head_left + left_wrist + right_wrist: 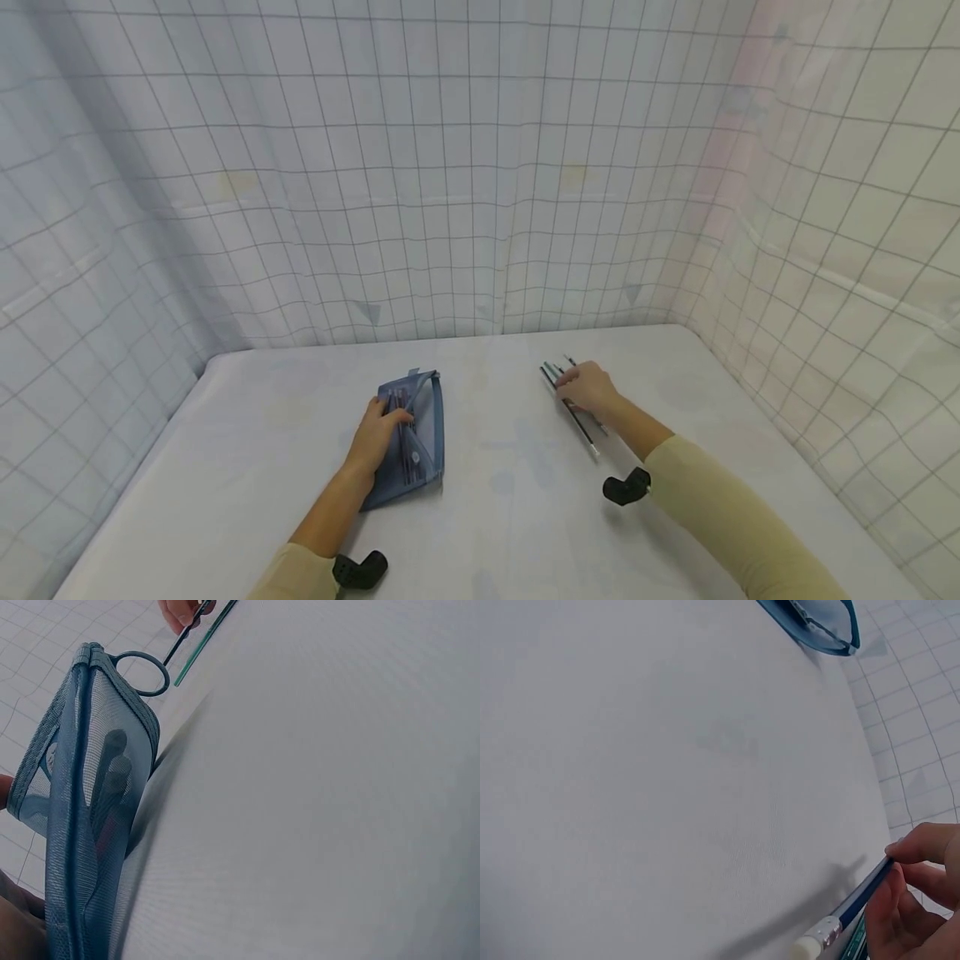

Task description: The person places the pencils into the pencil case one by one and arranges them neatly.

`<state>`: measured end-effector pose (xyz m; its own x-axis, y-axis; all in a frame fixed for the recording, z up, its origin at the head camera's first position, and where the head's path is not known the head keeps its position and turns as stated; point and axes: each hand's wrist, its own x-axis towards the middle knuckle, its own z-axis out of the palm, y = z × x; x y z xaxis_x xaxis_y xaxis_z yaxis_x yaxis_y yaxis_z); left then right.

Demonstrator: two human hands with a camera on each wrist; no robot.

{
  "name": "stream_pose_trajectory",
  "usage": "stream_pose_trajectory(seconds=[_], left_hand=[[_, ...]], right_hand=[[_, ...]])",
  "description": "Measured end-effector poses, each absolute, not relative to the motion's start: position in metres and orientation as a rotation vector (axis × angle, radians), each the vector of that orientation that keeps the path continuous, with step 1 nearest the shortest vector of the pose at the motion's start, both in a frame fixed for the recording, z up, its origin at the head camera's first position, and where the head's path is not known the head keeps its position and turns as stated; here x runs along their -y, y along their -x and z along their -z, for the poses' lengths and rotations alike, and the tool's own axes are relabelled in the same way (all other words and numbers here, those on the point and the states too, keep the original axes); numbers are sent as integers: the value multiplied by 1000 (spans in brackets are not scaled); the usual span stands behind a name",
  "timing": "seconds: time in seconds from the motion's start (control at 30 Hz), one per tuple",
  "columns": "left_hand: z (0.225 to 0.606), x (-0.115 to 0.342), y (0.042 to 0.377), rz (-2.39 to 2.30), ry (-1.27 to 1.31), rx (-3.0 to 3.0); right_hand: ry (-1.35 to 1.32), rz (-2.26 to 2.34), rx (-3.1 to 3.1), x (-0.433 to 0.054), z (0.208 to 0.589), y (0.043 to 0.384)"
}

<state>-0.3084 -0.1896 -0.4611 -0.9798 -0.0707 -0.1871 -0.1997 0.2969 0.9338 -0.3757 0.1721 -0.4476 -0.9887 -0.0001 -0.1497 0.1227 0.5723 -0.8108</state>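
A blue mesh zip pouch (437, 425) lies on the left half of the table with several pencils (400, 417) visible in it. My left hand (375, 437) grips the pouch's left side, thumb over the front; its mouth gapes toward the right. In the left wrist view the pouch's mesh wall (120, 742) and round loop (154, 673) stand out. At the right, my right hand (588, 390) pinches a dark blue pencil (866, 889) with a white eraser (806, 949). A green pencil (856, 941) lies beneath it, beside other thin pencils partly hidden by the hand.
A white cloth covers the table (495, 500). Behind it and along both sides hang white grid-patterned curtains (465, 167). Black wrist devices (626, 487) sit on both forearms, over the sleeves' cuffs.
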Motion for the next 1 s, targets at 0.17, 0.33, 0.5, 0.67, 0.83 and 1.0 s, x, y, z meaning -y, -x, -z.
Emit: stream_pose_trajectory(seconds=[0.17, 0.33, 0.5, 0.67, 0.83, 1.0], left_hand=[[461, 189, 309, -1770, 255, -2444], [462, 190, 309, -1777, 237, -2448], [461, 191, 308, -1773, 227, -2458], [460, 191, 308, -1766, 230, -2452], [461, 191, 309, -1779, 226, -2440], [460, 191, 311, -1777, 229, -2430]], right_hand=[[-115, 1533, -2542, -161, 443, 374], [-113, 1583, -2485, -147, 443, 373], [-88, 1590, -2451, -127, 443, 371], [-80, 1591, -2406, -103, 440, 368], [-24, 1609, -2329, -80, 440, 366], [44, 1653, -2251, -58, 439, 363]])
